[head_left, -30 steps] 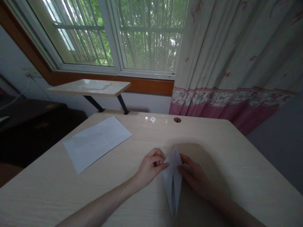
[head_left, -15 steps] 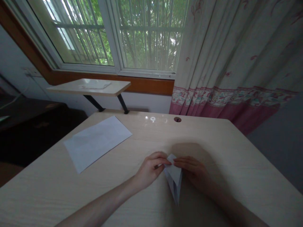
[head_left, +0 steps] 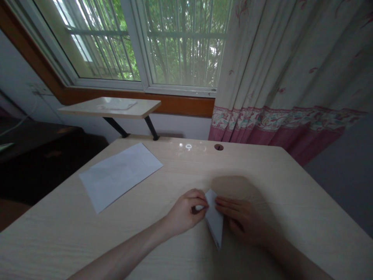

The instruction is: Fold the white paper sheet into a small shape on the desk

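Observation:
A small piece of folded white paper [head_left: 215, 223], shaped like a narrow kite with its long point toward me, lies on the table between my hands. My left hand [head_left: 189, 210] pinches its left edge between thumb and forefinger. On the other side, my right hand [head_left: 240, 216] rests with its fingers stretched out, their tips touching the paper's upper right edge. A flat white sheet of paper [head_left: 121, 177] lies apart from both hands, farther left on the table.
The light wooden table [head_left: 256, 167] has a round cable hole [head_left: 218, 147] near its far edge. At the back left, a raised shelf [head_left: 140, 110] on black supports holds a white item [head_left: 116, 103]. Behind are a window and a patterned curtain [head_left: 279, 93].
The upper flap of the folded paper has come down toward me, covering the gap that showed in its lower half. My left fingers have shifted slightly down and left.

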Available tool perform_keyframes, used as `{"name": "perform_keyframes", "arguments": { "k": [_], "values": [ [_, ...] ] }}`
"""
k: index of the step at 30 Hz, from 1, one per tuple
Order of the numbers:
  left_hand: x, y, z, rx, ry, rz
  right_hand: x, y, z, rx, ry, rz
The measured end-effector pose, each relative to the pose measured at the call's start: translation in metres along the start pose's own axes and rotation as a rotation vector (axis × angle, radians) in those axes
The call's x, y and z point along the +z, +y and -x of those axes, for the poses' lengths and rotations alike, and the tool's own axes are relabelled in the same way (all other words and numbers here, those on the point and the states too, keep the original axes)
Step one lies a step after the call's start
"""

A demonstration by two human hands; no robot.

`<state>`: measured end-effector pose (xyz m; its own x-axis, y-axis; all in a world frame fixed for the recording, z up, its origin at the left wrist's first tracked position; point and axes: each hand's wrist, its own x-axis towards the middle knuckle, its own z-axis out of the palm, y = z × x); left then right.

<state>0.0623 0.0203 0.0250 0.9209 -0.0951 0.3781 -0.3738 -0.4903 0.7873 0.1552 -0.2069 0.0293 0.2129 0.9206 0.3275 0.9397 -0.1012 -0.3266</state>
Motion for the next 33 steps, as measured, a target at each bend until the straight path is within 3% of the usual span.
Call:
{"name": "perform_keyframes", "arguments": {
  "k": [5, 10, 18, 24, 33],
  "values": [
    [0.001, -0.004, 0.002, 0.108, -0.015, -0.139, 0.003, -0.005, -0.005, 0.042, -0.026, 0.029],
    [-0.006, -0.003, 0.006, 0.180, -0.115, -0.342, 0.010, -0.004, -0.007, 0.072, -0.068, 0.123],
    [-0.022, 0.003, 0.005, 0.156, -0.322, -0.480, 0.011, 0.000, -0.005, 0.081, -0.075, 0.189],
    [-0.030, 0.014, 0.005, 0.113, -0.448, -0.516, 0.024, -0.013, -0.004, 0.004, 0.073, 0.294],
    [-0.034, 0.019, 0.008, 0.045, -0.529, -0.482, 0.040, -0.035, 0.004, 0.007, 0.057, 0.361]
  ]
}}
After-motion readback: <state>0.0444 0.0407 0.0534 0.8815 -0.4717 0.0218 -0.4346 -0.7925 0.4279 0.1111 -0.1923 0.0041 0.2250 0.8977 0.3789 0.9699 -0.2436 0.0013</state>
